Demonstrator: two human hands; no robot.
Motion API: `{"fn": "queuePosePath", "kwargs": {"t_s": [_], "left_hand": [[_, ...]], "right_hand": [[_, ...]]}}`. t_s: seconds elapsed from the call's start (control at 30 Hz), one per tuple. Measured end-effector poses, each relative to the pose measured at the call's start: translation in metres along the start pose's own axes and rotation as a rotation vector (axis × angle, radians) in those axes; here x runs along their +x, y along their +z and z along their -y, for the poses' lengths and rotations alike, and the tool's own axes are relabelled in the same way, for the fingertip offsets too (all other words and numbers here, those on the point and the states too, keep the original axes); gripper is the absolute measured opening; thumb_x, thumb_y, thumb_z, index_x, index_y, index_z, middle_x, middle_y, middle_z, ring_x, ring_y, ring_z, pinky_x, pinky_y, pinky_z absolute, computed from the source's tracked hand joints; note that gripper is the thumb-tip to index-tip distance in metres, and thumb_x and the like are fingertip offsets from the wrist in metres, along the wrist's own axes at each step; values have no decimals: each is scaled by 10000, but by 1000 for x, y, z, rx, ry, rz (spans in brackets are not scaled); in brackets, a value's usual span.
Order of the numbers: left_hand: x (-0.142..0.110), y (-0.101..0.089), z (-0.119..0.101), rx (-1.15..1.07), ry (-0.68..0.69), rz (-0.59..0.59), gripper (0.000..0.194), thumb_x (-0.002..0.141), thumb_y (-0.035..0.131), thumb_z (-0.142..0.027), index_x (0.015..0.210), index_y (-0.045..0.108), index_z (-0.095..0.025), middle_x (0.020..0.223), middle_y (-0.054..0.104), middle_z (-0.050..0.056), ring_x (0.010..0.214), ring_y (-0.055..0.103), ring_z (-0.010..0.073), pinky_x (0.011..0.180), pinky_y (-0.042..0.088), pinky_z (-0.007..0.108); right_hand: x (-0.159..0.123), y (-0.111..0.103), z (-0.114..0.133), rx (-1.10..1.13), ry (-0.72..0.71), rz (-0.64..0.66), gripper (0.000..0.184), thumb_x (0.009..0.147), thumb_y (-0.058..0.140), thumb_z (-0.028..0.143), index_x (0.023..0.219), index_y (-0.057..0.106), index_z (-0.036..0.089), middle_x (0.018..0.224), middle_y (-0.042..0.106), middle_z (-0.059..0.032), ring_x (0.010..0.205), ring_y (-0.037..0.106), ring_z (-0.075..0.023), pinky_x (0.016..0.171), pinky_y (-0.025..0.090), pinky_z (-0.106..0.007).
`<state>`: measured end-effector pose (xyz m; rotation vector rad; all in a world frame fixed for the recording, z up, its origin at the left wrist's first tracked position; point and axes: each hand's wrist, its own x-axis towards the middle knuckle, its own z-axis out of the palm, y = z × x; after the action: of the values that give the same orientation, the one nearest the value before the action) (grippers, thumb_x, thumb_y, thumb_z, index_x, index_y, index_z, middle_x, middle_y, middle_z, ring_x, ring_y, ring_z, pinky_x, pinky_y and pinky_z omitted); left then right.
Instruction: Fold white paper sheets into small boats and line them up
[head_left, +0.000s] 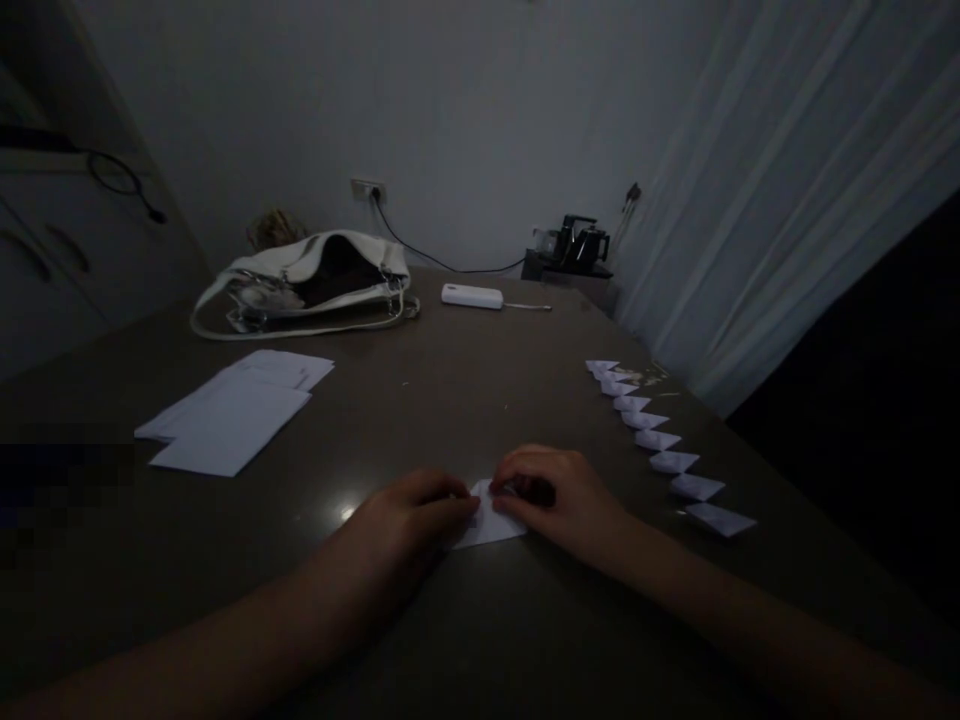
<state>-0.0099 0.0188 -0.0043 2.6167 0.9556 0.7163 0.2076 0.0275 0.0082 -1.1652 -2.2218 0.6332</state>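
Note:
A small piece of folded white paper (pixel 489 524) lies on the table between my two hands, with a pointed top and a wide straight lower edge. My left hand (pixel 420 515) pinches its left side between thumb and fingers. On the opposite side, my right hand (pixel 551 495) grips the upper right edge with thumb and fingertips. Fingers cover both side edges of the paper. Along the table's right side runs a row of several small folded paper boats (pixel 675 462). White paper sheets (pixel 232 420) are piled loosely at the left.
A white handbag (pixel 315 270) stands gaping at the back left. Behind the middle lies a white oblong device (pixel 472 296) with a strap. A black kettle (pixel 586 245) is on a small stand past the far right corner. White curtains (pixel 750 180) hang along the right.

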Motion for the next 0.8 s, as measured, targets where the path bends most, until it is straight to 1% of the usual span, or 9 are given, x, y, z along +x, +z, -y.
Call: {"fn": "queuePosePath", "kwargs": {"t_s": [0.13, 0.27, 0.33, 0.43, 0.63, 0.73, 0.8], "left_hand": [[-3, -2, 2, -105, 3, -26, 300, 897, 416, -154, 1063, 658, -215, 1031, 667, 65, 889, 642, 146, 749, 532, 232], [-2, -3, 0, -127, -2, -19, 279, 905, 422, -183, 1034, 666, -223, 1004, 678, 49, 864, 650, 141, 740, 537, 234], [0, -3, -2, -122, -14, -14, 280, 909, 418, -197, 1008, 678, -229, 990, 680, 48, 850, 651, 145, 735, 539, 245], [1, -2, -4, -101, -22, 30, 276, 904, 430, -199, 1004, 684, -239, 1003, 671, 50, 865, 644, 151, 745, 535, 253], [0, -3, -6, -21, 11, 66, 268, 892, 447, -165, 1011, 676, -237, 1024, 652, 53, 877, 630, 152, 743, 526, 244], [-1, -3, -6, 6, 23, 75, 261, 891, 450, -151, 1015, 666, -227, 1029, 643, 53, 876, 624, 150, 741, 521, 237], [-2, -2, -6, 13, 36, 58, 258, 890, 449, -145, 1015, 662, -221, 1017, 642, 54, 869, 622, 148, 733, 518, 234]], "right_hand": [[-3, 1, 1, -14, -37, -8, 70, 805, 631, 164, 858, 664, 195, 891, 650, -24, 794, 598, -131, 690, 468, -238], [-5, 2, 1, -43, -67, -20, 77, 821, 610, 167, 848, 673, 200, 847, 640, -27, 800, 601, -143, 696, 464, -253], [-6, 3, 0, -52, -76, -20, 79, 817, 608, 165, 834, 678, 199, 819, 631, -25, 783, 602, -143, 674, 459, -249], [-5, 3, -1, -60, -76, -22, 76, 810, 614, 157, 824, 679, 194, 815, 627, -25, 779, 601, -140, 659, 452, -240], [-6, 3, 0, -70, -82, -18, 71, 826, 607, 176, 820, 676, 194, 803, 619, -23, 776, 591, -142, 658, 449, -244], [-6, 3, 0, -79, -103, -14, 104, 854, 579, 199, 881, 679, 200, 818, 620, -26, 792, 588, -144, 676, 452, -250], [-6, 3, 0, -89, -111, -5, 129, 871, 560, 216, 924, 678, 215, 838, 623, -28, 807, 587, -149, 690, 454, -257]]}}
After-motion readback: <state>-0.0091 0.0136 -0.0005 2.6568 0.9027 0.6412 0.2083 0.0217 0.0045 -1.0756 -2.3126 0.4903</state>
